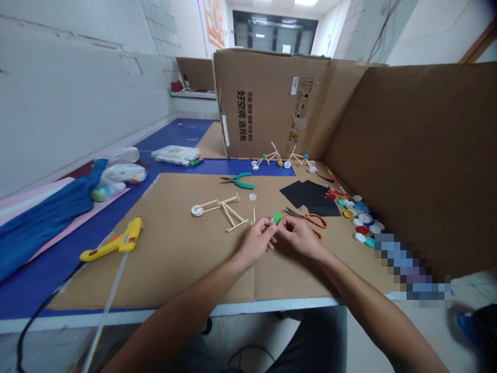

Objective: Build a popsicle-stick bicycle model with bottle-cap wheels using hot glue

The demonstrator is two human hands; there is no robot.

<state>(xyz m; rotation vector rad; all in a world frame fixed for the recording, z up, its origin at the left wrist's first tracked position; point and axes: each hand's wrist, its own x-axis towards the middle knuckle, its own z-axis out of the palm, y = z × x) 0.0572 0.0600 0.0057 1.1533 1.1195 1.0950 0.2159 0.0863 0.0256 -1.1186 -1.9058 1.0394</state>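
My left hand (258,241) and my right hand (300,235) meet over the cardboard sheet, fingertips pinched together. Between them is a small bright green piece (277,217); whether it is a cap or a scrap of plastic I cannot tell. Just beyond my left hand, a short wooden stick (254,214) lies partly hidden by my fingers. Orange-handled scissors (316,220) rest behind my right hand, blades spread slightly. To the left lies a frame of glued wooden sticks (229,211) with a white bottle-cap wheel (197,211) at one end.
A yellow glue gun (130,238) lies at left, its cord trailing off the edge. Teal pliers (243,181), a white disc (252,197), black card (310,197) and several bottle caps (362,229) lie around. Stick models (274,155) stand before a tall carton (272,103).
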